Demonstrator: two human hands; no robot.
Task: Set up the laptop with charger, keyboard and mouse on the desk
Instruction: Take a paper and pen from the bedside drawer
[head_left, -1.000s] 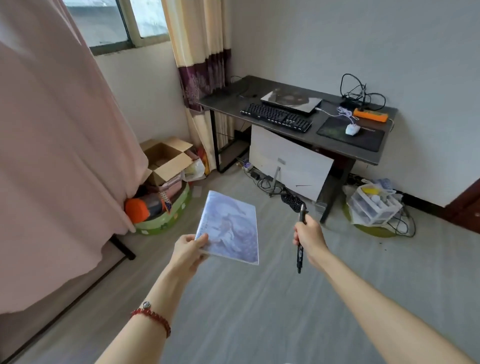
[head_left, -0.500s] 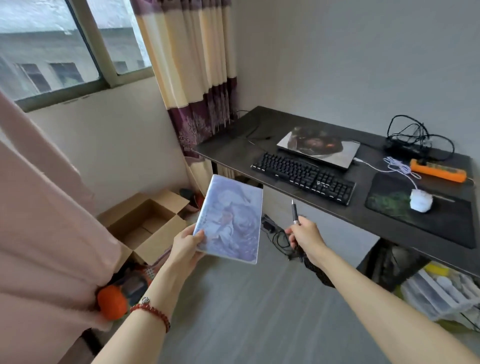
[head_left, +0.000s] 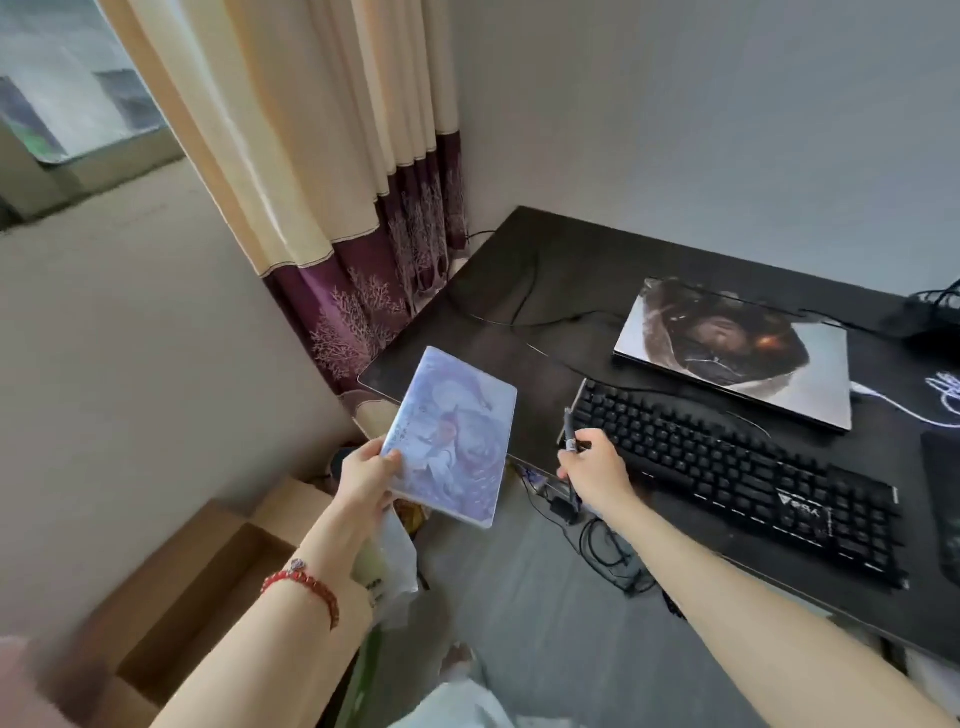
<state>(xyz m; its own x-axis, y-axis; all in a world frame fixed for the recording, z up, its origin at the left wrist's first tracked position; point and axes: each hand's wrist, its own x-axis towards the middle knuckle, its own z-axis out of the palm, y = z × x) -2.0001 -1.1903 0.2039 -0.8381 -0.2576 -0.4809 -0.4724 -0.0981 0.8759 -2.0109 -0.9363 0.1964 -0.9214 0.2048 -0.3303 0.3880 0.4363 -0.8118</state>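
I see the dark desk (head_left: 561, 270) carrying the closed laptop (head_left: 727, 348) toward its back edge and the black keyboard (head_left: 737, 467) along its front edge, cables trailing to the far right corner where any charger and mouse are cut off from view. My left hand (head_left: 366, 480) pinches a notebook (head_left: 452, 441) by its near edge over the desk's front left corner, probably to lay it on that bare patch. My right hand (head_left: 597, 473) curls round an upright pen (head_left: 570, 447) beside the keyboard's left end.
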